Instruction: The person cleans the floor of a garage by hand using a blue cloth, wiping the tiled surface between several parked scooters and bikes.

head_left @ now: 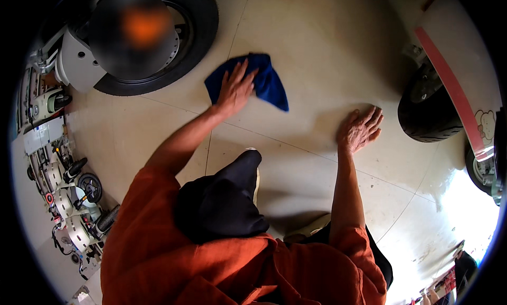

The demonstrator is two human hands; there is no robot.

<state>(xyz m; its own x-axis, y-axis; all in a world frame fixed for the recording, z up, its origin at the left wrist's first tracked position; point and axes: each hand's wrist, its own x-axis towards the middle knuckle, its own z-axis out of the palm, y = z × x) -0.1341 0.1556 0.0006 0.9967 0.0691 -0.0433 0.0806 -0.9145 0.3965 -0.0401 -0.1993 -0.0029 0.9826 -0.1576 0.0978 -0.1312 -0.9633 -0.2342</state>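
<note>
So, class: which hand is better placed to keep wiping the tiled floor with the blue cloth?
Left. The left hand lies on the crumpled blue cloth; the right hand rests flat on the bare beige tiled floor, apart from it.

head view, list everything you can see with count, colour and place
blue cloth: 1, blue, on floor, top centre, under left hand
tiled floor: 1, beige, across the picture
black rubber tyres: 2, one top left, one at right
white panel with red stripe: 1, right edge
parked scooters: several, white and black, left edge
left hand: 1, flat on the cloth, grip open
right hand: 1, flat on bare floor, open
orange sleeves: 2, bottom
</note>
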